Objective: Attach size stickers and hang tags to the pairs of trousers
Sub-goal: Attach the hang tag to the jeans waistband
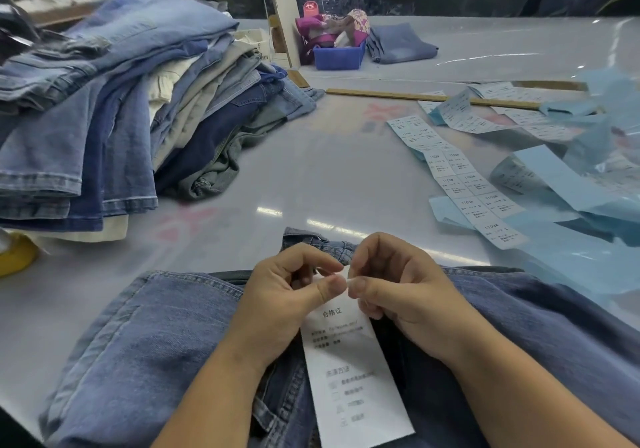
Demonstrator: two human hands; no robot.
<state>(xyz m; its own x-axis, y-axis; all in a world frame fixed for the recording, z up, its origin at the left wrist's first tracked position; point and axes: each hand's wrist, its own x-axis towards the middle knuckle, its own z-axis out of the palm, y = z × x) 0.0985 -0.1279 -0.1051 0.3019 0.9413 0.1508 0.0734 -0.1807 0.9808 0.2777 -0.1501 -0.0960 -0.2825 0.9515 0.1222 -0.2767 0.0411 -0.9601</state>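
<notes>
A wide, glossy pale tabletop (311,177) fills the view, seen from above by the person working at it. On its left side lies a big, slumped pile of folded trousers (114,101), mostly blue denim in many shades with a few cream and grey pairs among them. At the near edge, right in front of the person, a single pair of blue jeans (145,354) is spread flat, its waistband pointing away. To the right, long strips of white size stickers (464,184) on light blue backing paper trail across the tabletop in a loose tangle. Further back sit a small folded pair of jeans (400,44), a blue plastic tray (337,57) with a pink patterned bag in it, and a long wooden ruler (408,96). A white hang tag (349,371) printed with Chinese text lies lengthwise on the spread jeans, its top end raised near the waistband. The left hand (287,295) and the right hand (398,288) meet above it, fingers curled, thumbs and forefingers of both pinching the tag's top end between them
</notes>
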